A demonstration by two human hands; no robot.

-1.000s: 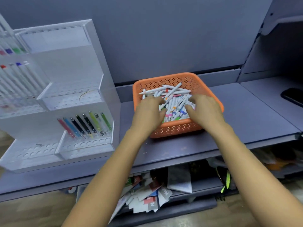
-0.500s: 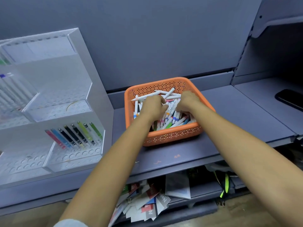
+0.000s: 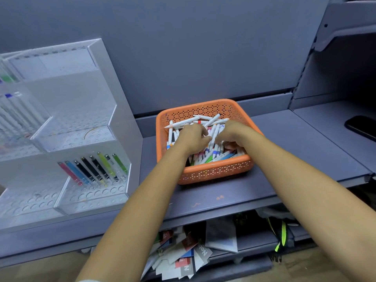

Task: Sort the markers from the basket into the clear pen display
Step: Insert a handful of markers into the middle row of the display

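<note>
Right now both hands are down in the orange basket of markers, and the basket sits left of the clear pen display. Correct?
One thing is wrong: in the head view the orange basket sits to the right of the clear pen display, not left. The rest holds: the left hand and right hand are both down in the basket among the markers.

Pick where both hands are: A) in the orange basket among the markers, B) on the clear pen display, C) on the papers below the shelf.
A: the left hand and the right hand both reach down into the orange basket, among the white markers.
</note>
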